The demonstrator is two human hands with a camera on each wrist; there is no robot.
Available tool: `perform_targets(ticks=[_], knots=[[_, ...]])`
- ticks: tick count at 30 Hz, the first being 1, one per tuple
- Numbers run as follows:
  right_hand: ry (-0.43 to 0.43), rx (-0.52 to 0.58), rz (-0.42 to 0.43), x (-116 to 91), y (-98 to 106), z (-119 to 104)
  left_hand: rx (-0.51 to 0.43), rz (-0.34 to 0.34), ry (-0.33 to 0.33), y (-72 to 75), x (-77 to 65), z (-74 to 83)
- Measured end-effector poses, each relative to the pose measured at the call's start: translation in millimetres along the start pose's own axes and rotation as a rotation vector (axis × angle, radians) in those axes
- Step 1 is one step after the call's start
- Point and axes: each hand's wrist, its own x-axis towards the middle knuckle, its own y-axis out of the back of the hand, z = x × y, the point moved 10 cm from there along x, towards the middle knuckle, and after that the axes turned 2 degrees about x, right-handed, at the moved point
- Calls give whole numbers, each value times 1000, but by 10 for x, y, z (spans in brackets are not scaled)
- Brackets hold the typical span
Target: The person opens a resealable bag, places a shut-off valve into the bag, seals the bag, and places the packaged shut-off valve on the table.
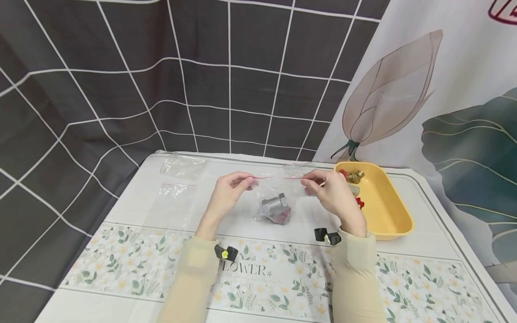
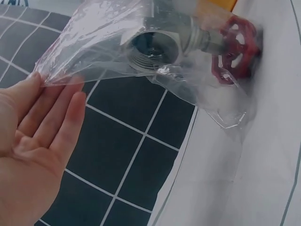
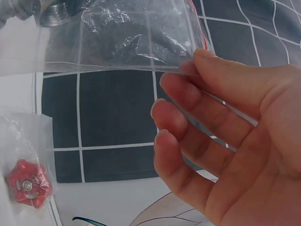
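Observation:
A clear zip bag [image 1: 262,186] with a red seal line hangs between the two hands. Inside it, near the bottom, is a grey metal valve [image 1: 274,205] with a red handwheel [image 2: 236,49]; the valve's threaded opening faces the left wrist camera. The left hand [image 1: 230,190] pinches the bag's left top corner between thumb and fingertips. At the opposite top corner the right hand [image 1: 335,195] pinches the film with thumb and forefinger, its other fingers loosely curled in the right wrist view. Along the top, the red line is stretched nearly straight.
Two flat clear bags, one farther back [image 1: 183,166] and one nearer [image 1: 171,204], lie on the table's left. A yellow basin [image 1: 392,202] at the right holds a brass valve [image 1: 356,176] and other red-handled parts. Another bagged red handwheel [image 3: 29,183] appears in the right wrist view.

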Motion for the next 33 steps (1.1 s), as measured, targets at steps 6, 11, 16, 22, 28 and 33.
perform_targets(ticks=[6,11,16,22,28,33], knots=[[-10,-12,-1,5,1,32,29,93,-22,38,8,-10],[-33,-31,-1,5,-3,77,77,98,-35,-14,10,20],[-45,-32,-5,1,-9,110,84,104,-26,-32,10,2],[-64,-30,-43,2,-50,131,85,114,-40,-35,-3,27],[-60,-45,-36,11,-34,104,65,128,-60,-67,2,1],[-60,-65,-13,5,6,92,64,143,-71,-80,-3,-14]])
